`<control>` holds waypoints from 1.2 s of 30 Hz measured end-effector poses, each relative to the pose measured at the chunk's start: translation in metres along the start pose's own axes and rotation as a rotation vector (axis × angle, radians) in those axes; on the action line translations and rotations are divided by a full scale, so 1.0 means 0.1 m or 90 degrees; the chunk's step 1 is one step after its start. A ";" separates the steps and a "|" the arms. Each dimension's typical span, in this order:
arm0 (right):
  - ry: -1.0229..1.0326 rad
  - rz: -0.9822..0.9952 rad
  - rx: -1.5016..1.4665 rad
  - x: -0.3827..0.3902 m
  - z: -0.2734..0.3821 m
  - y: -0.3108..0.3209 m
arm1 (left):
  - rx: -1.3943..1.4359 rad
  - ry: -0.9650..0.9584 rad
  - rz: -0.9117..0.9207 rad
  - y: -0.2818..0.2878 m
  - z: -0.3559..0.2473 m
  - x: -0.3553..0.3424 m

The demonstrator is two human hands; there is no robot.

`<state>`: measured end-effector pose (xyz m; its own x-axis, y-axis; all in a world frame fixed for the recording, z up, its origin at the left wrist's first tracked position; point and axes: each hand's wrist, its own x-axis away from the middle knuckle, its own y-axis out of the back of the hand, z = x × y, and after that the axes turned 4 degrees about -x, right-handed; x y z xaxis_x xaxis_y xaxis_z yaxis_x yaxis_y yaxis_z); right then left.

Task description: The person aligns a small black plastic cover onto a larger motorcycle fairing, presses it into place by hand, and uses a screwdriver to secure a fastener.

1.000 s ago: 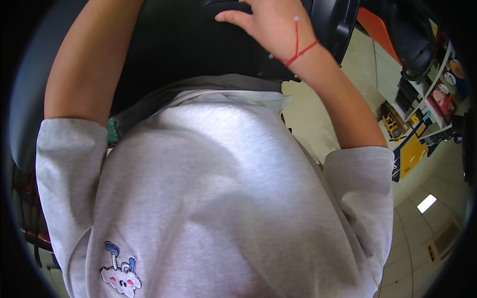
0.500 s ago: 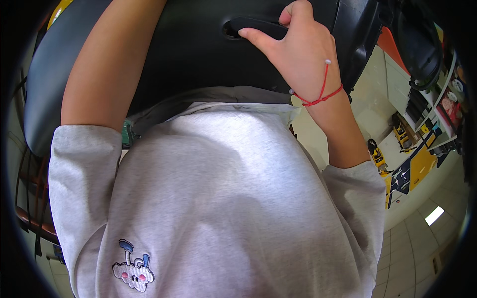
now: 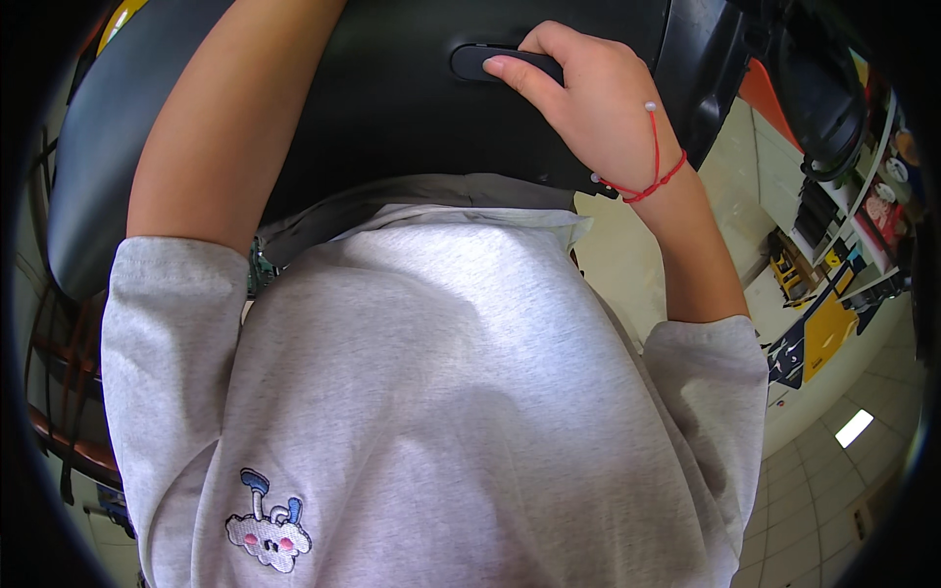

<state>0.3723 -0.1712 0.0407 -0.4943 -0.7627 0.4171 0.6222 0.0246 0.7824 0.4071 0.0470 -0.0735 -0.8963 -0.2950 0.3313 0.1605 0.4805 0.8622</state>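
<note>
A: Head view, item one?
B: Right hand (image 3: 588,103), red string bracelet (image 3: 647,176) at the wrist. Fingers curled over a dark oval handle (image 3: 480,61) set in a large black moulded surface (image 3: 392,127); thumb laid along the handle's near edge. Grasping it.

A: Location of the handle?
B: Top centre of the frame, on the black surface, just beyond the person's chest.

A: Left hand?
B: Only the bare left forearm (image 3: 225,127) shows, running up across the black surface and out of the top edge. The hand itself is out of frame, so whether it is clenched or loose cannot be told.

A: Foreground?
B: Grey short-sleeved shirt (image 3: 441,392), filling the lower frame; small embroidered cloud figure (image 3: 267,529) low on it.

A: Surroundings?
B: Pale tiled floor (image 3: 627,255) at right; shelves with mixed goods (image 3: 863,196) near the right rim; a yellow object (image 3: 828,328) below them, kind unclear.
</note>
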 end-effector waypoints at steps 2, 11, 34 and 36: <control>-0.027 0.020 0.011 -0.01 0.02 0.01 | -0.003 0.021 0.002 0.00 -0.02 0.00; -0.062 0.089 0.080 -0.16 0.08 0.03 | -0.013 -0.021 0.004 -0.03 0.04 -0.05; -0.372 0.219 -0.176 -0.29 0.46 0.26 | -0.010 0.022 -0.006 0.02 0.00 0.03; -0.428 0.223 -0.190 -0.32 0.37 0.18 | -0.006 0.015 -0.013 0.00 -0.03 0.03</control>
<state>0.3767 -0.1227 0.0589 -0.4412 -0.1894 0.8772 0.8968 -0.0560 0.4390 0.4055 0.0435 -0.0713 -0.8896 -0.3241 0.3219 0.1460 0.4661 0.8726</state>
